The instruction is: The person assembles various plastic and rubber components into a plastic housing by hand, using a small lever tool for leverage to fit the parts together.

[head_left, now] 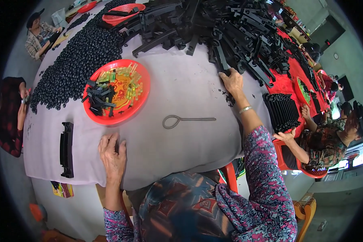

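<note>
My right hand reaches to the near edge of a large heap of long black plastic parts. Its fingers close on the end of one long black plastic part. On the pale cloth, my left hand rests palm down, holding nothing, its fingers loosely apart. A metal rod with a looped end lies between my hands. Beyond my left hand sits a red plate with small clear yellowish pieces and small black pieces. One separate black plastic part lies at the left.
A big spread of small round black pieces covers the far left, with a red basket behind. At the right, stacked black parts stand beside a red cloth. A co-worker's hands are near that stack; other people sit around.
</note>
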Tool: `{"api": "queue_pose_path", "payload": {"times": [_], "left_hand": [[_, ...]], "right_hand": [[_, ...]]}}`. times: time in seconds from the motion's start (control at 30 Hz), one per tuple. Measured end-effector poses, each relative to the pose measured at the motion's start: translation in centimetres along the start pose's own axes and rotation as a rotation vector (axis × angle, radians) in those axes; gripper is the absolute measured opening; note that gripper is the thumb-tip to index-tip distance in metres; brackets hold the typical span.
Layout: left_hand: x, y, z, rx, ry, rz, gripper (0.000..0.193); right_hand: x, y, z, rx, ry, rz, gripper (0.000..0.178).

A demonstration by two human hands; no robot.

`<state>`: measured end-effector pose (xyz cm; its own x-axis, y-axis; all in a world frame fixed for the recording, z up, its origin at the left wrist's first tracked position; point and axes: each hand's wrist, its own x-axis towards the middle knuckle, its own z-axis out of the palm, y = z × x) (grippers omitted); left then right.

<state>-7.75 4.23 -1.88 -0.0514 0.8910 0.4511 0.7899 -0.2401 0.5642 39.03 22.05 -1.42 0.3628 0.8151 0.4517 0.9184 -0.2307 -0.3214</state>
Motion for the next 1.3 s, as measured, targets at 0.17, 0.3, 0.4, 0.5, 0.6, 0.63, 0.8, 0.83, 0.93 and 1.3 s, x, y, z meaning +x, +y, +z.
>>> {"api": "queue_pose_path", "payload": {"times": [0.17, 0.3, 0.4, 0.5, 0.6, 0.63, 0.8, 0.83, 0.93, 1.3], "left_hand": [[-0.1, 0.2, -0.4, 0.013, 0.011, -0.003, 0.028], [-0.3, 0.1, -0.6, -0.011, 0.002, -0.026, 0.027], [-0.5, -0.3, -0.4, -0.021, 0.027, -0.019, 0.026], [-0.8, -0.5, 0.2, -0.109, 0.059, -0.05, 0.036], [-1.2, 0.5, 0.3, -0.178, 0.187, 0.058, 0.053], [-1.2, 1.2, 0.1, -0.188, 0.216, 0.111, 0.062], [-0.5, 3.6, -0.5, -0.146, 0.173, 0.197, 0.073], [-0.3, 3.8, -0.6, -0.091, 0.09, 0.247, 0.073], [-0.7, 4.2, 0.2, -0.013, 0.001, 0.308, 0.069], [-3.4, 7.2, 2.1, -0.948, -0.144, -0.434, 0.061]], "right_hand": [[-3.8, -5.3, -4.9, 0.861, -0.49, 0.4, 0.025], [-8.9, -9.4, -8.1, 1.157, -0.734, 0.265, 0.016], [-11.5, -10.9, -9.4, 1.163, -0.961, 0.195, 0.015], [-13.0, -11.6, -10.2, 1.082, -1.126, 0.106, 0.018], [-14.7, -13.0, -10.4, 0.981, -1.233, 0.025, 0.02], [-15.1, -13.4, -10.3, 0.979, -1.278, 0.024, 0.021], [-16.0, -12.9, -8.9, 0.976, -1.401, -0.044, 0.023], [-15.9, -13.4, -9.4, 0.945, -1.41, -0.019, 0.024], [-16.1, -13.2, -9.3, 0.932, -1.43, -0.007, 0.024], [-21.8, -15.2, -10.7, 0.916, -0.985, 0.134, 0.028]]}}
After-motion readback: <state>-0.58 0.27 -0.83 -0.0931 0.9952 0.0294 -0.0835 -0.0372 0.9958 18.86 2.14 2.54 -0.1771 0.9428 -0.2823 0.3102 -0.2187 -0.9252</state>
